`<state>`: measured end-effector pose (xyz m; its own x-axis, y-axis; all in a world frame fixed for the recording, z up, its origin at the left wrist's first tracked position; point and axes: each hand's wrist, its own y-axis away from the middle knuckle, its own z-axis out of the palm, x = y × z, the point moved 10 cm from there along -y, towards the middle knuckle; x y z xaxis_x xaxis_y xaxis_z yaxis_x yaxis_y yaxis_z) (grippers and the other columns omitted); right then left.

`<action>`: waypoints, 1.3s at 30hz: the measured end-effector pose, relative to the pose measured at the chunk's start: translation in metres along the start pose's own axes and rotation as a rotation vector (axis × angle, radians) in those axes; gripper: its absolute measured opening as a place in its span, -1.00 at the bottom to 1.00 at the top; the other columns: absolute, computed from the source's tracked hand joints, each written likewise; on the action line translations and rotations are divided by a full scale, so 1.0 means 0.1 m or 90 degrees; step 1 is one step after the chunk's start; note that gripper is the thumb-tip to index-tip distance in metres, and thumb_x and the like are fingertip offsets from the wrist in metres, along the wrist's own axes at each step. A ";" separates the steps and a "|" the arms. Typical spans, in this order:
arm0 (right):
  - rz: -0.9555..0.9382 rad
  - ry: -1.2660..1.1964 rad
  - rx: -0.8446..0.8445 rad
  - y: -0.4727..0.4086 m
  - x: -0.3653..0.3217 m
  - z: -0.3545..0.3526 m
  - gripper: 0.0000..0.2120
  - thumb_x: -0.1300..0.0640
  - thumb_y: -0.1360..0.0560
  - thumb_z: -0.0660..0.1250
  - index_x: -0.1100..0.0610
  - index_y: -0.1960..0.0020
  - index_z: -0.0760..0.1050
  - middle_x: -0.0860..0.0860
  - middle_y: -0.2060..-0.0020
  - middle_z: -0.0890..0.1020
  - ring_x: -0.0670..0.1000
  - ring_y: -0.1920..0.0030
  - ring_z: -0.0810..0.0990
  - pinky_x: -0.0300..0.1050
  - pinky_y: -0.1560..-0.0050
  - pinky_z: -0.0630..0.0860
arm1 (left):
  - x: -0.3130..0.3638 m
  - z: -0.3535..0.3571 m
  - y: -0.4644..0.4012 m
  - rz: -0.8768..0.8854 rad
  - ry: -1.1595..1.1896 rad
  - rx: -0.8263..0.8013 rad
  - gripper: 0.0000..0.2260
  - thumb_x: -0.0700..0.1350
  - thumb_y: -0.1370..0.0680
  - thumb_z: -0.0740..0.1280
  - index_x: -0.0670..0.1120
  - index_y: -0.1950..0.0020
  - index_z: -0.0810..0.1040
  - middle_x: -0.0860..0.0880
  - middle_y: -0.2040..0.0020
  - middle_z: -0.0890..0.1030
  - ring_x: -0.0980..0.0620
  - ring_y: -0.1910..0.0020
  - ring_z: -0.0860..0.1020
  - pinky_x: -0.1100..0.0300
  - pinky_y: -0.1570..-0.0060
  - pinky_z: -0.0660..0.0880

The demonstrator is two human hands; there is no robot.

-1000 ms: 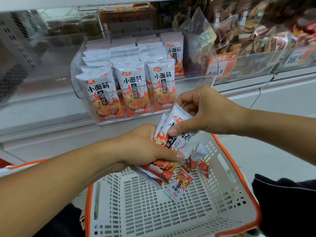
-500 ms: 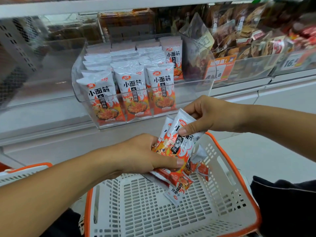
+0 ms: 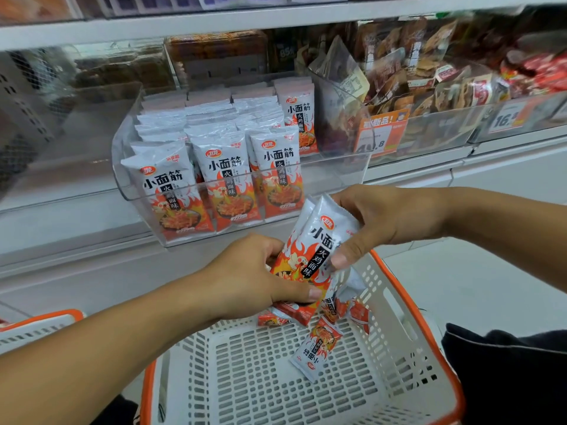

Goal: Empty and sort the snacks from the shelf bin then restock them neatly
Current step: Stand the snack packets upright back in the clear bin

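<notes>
On a shop shelf [image 3: 76, 240], a clear bin [image 3: 337, 176] is seen. Above a white basket [image 3: 395, 302], a snack stack [image 3: 310, 256] is gripped by the left hand [image 3: 245, 280] and pinched by the right hand [image 3: 383, 219].

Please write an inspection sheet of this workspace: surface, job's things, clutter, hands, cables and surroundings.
Surface: white shelf ledge carrying a clear shelf bin.
Job's things: white-and-orange snack packets stand upright in rows in the bin; a held stack of packets is above a white basket with an orange rim; loose packets lie in the basket.
Clutter: nothing seen.
Hands: left hand grips the stack's lower end; right hand pinches its upper part.
Cables: nothing seen.
Surroundings: neighbouring bin of brown snack bags, price tags, a second basket at left.
</notes>
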<state>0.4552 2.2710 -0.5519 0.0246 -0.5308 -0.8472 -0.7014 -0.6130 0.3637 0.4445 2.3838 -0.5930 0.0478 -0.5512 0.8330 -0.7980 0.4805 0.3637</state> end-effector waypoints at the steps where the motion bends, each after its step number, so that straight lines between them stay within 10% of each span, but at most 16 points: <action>1: -0.012 0.025 0.011 0.01 -0.04 -0.02 -0.65 0.26 -0.41 0.50 0.25 -0.18 0.58 0.08 -0.06 0.72 0.09 -0.08 0.70 0.00 -0.17 0.61 | 0.03 -0.02 -0.01 0.009 -0.006 0.010 -0.71 -0.04 -0.31 0.63 -0.02 0.02 0.69 0.05 0.14 0.73 0.07 0.13 0.70 0.16 0.10 0.59; 9: -0.087 0.094 0.140 0.19 -0.34 -0.46 -0.61 0.23 -0.31 0.59 0.26 -0.09 0.61 0.07 0.01 0.74 0.09 -0.03 0.72 0.13 -0.13 0.62 | 0.54 -0.36 -0.04 0.175 -0.032 0.218 -0.56 -0.16 -0.15 0.70 -0.06 0.04 0.67 0.01 0.18 0.72 0.11 0.25 0.70 0.20 0.31 0.63; 13: -0.134 0.235 0.255 0.36 -0.66 -0.65 -0.63 0.08 -0.22 0.64 0.16 0.04 0.63 -0.09 0.14 0.75 -0.07 0.12 0.73 0.01 0.06 0.68 | 0.84 -0.46 0.04 0.268 -0.167 0.282 -0.55 0.11 -0.17 0.67 0.05 0.03 0.62 0.14 0.21 0.68 0.25 0.25 0.63 0.33 0.24 0.53; 16: -0.158 0.355 0.440 0.71 -0.95 -1.08 -0.57 -0.09 -0.16 0.58 0.10 0.05 0.64 -0.17 0.20 0.73 -0.22 0.17 0.70 -0.19 0.16 0.67 | 1.08 -0.72 0.14 0.359 -0.289 0.374 -0.42 0.22 -0.31 0.56 0.18 -0.27 0.49 0.34 -0.14 0.55 0.45 -0.04 0.51 0.60 -0.06 0.32; 20: -0.212 0.574 0.618 0.93 -1.30 -1.45 -0.64 -0.13 -0.28 0.58 0.10 0.13 0.61 -0.04 0.26 0.67 0.02 0.26 0.65 0.01 0.28 0.59 | 1.06 -1.12 0.03 0.335 -0.567 0.503 -0.37 0.27 -0.53 0.29 -0.05 -0.49 0.38 -0.04 -0.45 0.45 -0.04 -0.44 0.36 0.10 -0.46 0.19; 29: 0.109 0.788 0.400 -0.71 -0.92 -1.99 -0.47 -0.15 -0.18 0.65 0.14 0.22 0.41 0.02 0.28 0.51 -0.01 0.30 0.43 -0.11 0.31 0.40 | 0.82 -1.14 -0.18 0.249 -0.675 0.428 -0.37 0.28 -0.60 0.01 -0.01 -0.59 0.21 0.00 -0.57 0.25 0.02 -0.57 0.16 0.14 -0.51 -0.04; 39: 0.121 0.812 0.368 -1.20 -0.80 -2.09 -0.11 -0.21 -0.20 0.63 0.11 -0.41 0.41 0.11 -0.21 0.54 0.19 -0.18 0.51 0.08 -0.12 0.54 | 0.73 -1.15 -0.21 0.250 -0.735 0.438 -0.39 0.27 -0.60 0.00 -0.10 -0.46 0.41 -0.07 -0.46 0.44 -0.09 -0.45 0.37 0.04 -0.45 0.19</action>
<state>0.6863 2.2648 -0.4469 0.2983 -0.9246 0.2370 -0.9478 -0.3162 -0.0404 0.5342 2.4118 -0.4922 -0.4910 -0.8655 -0.0993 -0.7911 0.4907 -0.3651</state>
